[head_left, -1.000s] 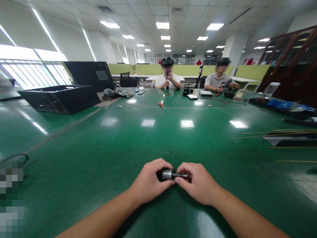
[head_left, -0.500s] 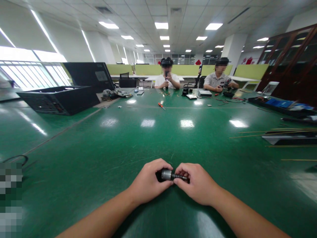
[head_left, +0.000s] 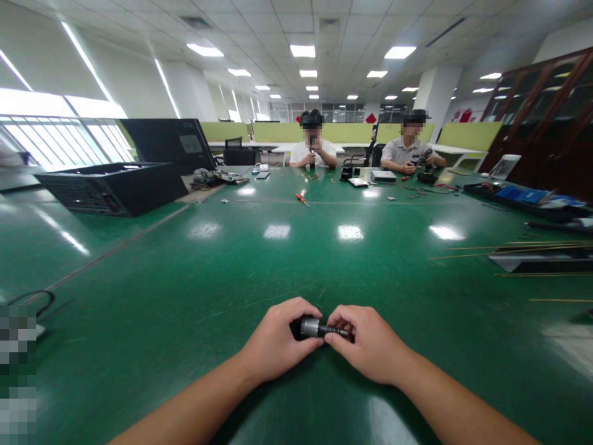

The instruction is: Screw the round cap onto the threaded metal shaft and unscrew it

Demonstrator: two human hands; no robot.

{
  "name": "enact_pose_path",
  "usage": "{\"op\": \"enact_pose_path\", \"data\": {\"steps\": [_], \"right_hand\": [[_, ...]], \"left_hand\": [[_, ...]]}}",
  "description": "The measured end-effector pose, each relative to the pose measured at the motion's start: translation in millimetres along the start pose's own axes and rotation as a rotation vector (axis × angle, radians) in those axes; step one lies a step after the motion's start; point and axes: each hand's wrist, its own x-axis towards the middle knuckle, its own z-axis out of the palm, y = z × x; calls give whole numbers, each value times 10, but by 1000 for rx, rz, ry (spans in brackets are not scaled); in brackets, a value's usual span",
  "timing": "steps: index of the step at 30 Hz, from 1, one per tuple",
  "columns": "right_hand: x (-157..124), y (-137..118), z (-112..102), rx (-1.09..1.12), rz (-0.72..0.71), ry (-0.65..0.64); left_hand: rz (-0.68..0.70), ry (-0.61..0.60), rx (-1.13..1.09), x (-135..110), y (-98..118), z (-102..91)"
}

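Low in the middle of the head view, a metal cylinder with a ribbed shaft (head_left: 310,327) lies level between my two hands. Its grey, wide body is at the left, and the thin dark shaft runs to the right. My left hand (head_left: 281,340) curls around the wide body, thumb and fingers closed on it; the dark left end is partly hidden in the palm. On the shaft, my right hand (head_left: 370,343) pinches with thumb and fingertips, and the shaft's tip disappears among the fingers. Both hands are just above or on the green table (head_left: 259,272); contact cannot be made out.
An orange screwdriver (head_left: 301,198) lies farther off. A black computer case (head_left: 111,188) stands at the left. Thin yellowish rods (head_left: 467,248) and a black tray (head_left: 523,201) are at the right. Two people (head_left: 312,151) sit across the table among small parts.
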Motion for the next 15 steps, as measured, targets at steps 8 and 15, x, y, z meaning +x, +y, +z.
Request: {"op": "enact_pose_path", "data": {"steps": [8,15], "right_hand": [[17,18,5,59,59,34],[19,-4,32,84,70,23]], "left_hand": [[-103,82,69,-73,-79,-138],[-321,108,202,-342,-243,-560]]}}
